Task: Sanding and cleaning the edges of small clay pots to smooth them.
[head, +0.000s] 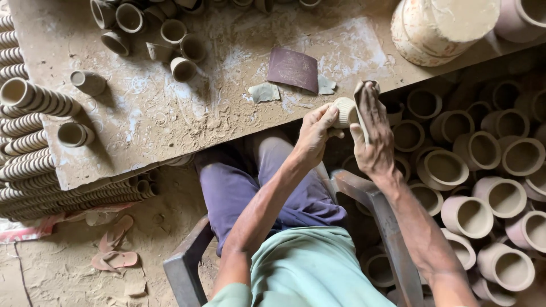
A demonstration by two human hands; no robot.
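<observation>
My left hand (316,132) grips a small pale ribbed clay cup (343,111) held on its side, just past the table edge. My right hand (372,136) presses a folded piece of sandpaper (360,94) against the cup's open end. Both hands hover above my lap, between the dusty wooden table (170,113) and the pots on the right.
A dark sandpaper sheet (293,69) and paper scraps (264,92) lie on the table. Loose small cups (183,68) sit at the back, stacked cup rows (25,119) at left, many larger clay pots (466,216) at right. A chair arm (369,199) and sandals (114,250) are below.
</observation>
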